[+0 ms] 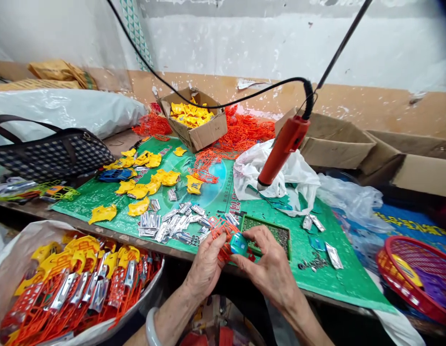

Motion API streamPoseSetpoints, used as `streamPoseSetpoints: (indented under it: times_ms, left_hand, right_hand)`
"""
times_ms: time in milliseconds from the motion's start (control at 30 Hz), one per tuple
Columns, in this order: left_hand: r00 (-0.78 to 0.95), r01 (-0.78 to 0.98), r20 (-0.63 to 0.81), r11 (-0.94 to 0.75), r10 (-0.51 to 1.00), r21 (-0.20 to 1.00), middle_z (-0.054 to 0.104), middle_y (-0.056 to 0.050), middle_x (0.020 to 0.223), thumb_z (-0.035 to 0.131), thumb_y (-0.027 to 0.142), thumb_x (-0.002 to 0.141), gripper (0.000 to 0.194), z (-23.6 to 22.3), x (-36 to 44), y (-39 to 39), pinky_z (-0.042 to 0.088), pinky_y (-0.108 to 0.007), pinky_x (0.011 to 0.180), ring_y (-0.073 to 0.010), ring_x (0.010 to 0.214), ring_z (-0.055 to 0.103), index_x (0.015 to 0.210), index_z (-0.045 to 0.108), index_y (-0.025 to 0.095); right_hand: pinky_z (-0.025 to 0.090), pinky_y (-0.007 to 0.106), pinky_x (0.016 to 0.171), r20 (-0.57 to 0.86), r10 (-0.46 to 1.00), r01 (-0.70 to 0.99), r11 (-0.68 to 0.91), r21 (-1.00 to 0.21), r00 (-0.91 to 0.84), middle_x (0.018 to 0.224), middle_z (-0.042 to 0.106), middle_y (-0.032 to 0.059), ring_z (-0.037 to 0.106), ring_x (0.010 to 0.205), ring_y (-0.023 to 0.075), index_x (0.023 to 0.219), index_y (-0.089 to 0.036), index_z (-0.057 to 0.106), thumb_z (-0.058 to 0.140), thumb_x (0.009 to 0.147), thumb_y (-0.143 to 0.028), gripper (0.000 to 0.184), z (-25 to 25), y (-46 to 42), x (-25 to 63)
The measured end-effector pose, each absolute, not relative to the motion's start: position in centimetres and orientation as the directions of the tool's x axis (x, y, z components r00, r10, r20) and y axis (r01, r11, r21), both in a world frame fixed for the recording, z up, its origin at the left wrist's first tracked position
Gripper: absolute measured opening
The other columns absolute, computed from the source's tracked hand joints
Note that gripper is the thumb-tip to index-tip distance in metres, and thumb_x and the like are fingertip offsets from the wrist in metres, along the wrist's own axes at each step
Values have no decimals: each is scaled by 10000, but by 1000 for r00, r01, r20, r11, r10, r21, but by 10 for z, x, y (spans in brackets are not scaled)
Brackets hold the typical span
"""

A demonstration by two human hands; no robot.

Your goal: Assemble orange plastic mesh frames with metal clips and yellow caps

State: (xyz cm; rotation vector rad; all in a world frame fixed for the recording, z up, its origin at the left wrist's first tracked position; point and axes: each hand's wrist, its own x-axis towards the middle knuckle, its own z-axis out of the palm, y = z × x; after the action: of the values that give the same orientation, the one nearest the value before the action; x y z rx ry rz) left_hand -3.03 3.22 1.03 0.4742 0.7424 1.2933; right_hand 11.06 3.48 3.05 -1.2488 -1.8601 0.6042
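At the table's front edge, my left hand (205,263) pinches an orange plastic lattice piece (220,226) between thumb and fingers. My right hand (271,264) grips a glossy teal plastic piece (239,243) against that lattice; whether the two are joined I cannot tell. Just behind my right hand lies a green tray (250,220) of small screws. Silvery metal plates (179,221) are heaped to the left of my hands. Yellow plastic pieces (151,185) are scattered farther back. A red electric screwdriver (284,151) hangs above the table, apart from both hands.
A white sack (39,230) at front left holds orange, yellow and metal assemblies. Behind stand a cardboard box (208,137) of yellow pieces and orange lattices (250,129). White plastic (244,168) lies below the screwdriver. Loose screws (315,263) and a red basket (392,276) are at right.
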Motion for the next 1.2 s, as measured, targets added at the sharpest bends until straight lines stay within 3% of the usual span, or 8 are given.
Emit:
streamPoseSetpoints:
  times_ms: [300, 700, 1200]
  left_hand:
    - [91, -679, -203, 210, 975, 704, 733, -22, 886, 642, 309, 870, 183, 10, -29, 29, 498, -229, 710, -142, 762, 647, 970, 714, 174]
    - [28, -702, -245, 194, 969, 685, 715, -14, 836, 716, 312, 795, 194, 10, -23, 27, 474, -205, 606, -123, 681, 621, 917, 703, 161]
    - [31, -746, -252, 190, 967, 638, 720, -11, 858, 754, 246, 756, 143, 3, -28, 28, 510, -218, 751, -127, 756, 647, 868, 727, 160]
  right_hand:
    - [489, 373, 761, 424, 888, 631, 433, -644, -177, 944, 581, 71, 551, 898, 236, 1053, -209, 571, 689, 741, -127, 344, 28, 28, 96]
    - [480, 318, 711, 375, 923, 571, 357, -739, -92, 888, 578, 40, 565, 840, 204, 910, -196, 566, 715, 712, -144, 253, 23, 30, 99]
    - [464, 315, 690, 339, 938, 662, 302, -686, -76, 854, 601, 32, 578, 811, 210, 883, -196, 600, 760, 693, -189, 248, 26, 29, 98]
